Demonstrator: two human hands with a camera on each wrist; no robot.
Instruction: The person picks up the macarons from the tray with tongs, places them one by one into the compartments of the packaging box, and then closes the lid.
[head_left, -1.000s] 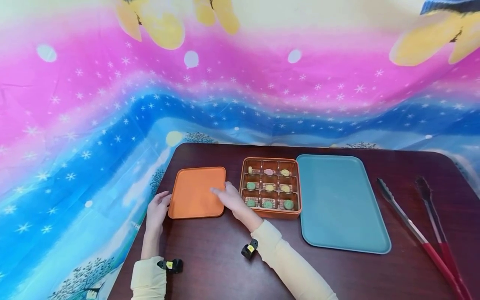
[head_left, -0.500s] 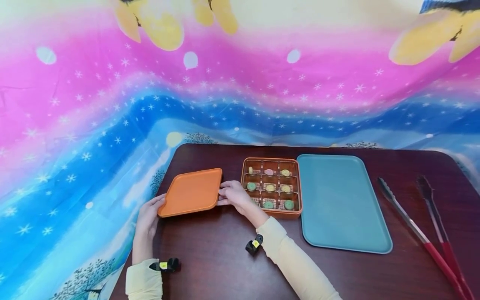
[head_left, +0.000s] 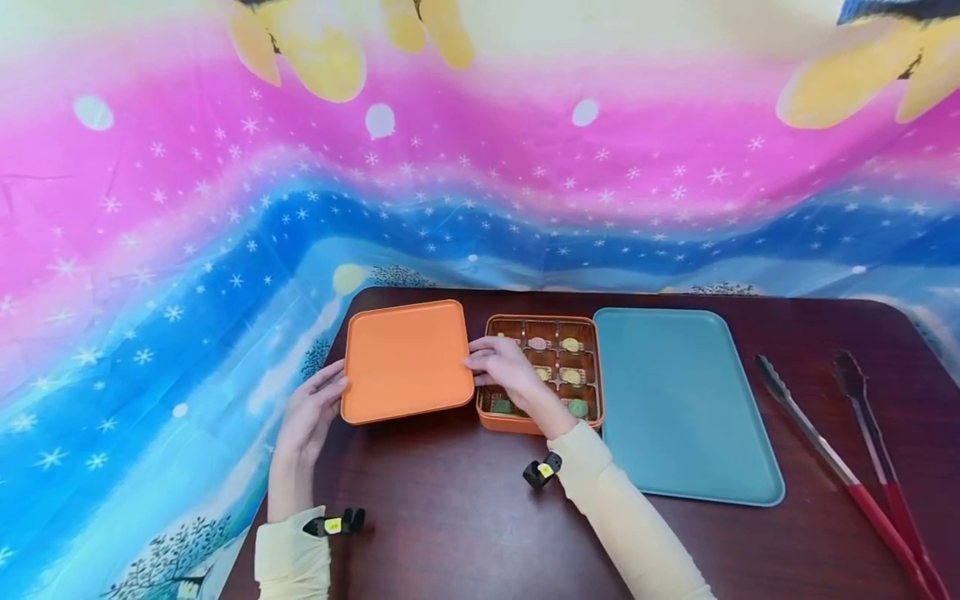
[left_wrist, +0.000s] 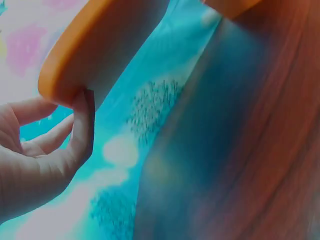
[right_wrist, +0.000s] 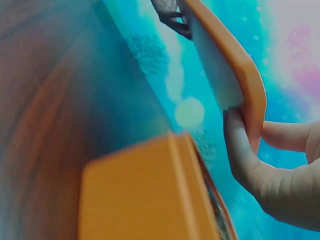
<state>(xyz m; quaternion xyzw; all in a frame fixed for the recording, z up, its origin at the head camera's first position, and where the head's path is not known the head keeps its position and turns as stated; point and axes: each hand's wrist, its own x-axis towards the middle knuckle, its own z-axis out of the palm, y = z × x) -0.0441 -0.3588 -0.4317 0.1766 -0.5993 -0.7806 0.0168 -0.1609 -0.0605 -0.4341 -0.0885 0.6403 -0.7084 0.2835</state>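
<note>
An orange square lid point(head_left: 408, 362) is held up off the table, left of the orange box point(head_left: 510, 425). My left hand point(head_left: 309, 417) pinches its left edge. In the left wrist view, the thumb sits under the lid's rim point(left_wrist: 65, 75) and a finger touches its outer side. On the opposite edge my right hand point(head_left: 513, 371) pinches the lid between thumb and fingers, reaching across the box's left part. The box is uncovered, and its divided insert holds small green, yellow and pink pieces point(head_left: 570, 344). Some compartments are hidden behind the right hand.
A blue-green tray point(head_left: 682, 400) lies flat against the box's right side. Farther right are tongs point(head_left: 885, 500) with red handles, spread apart. The dark wooden table point(head_left: 450, 517) ends at a patterned cloth backdrop point(head_left: 480, 192) behind and to the left.
Both hands have taken the lid by its edges and raised it from the table. It tilted, then moved up and right, closer to the box. Box, tray and tongs stay in place.
</note>
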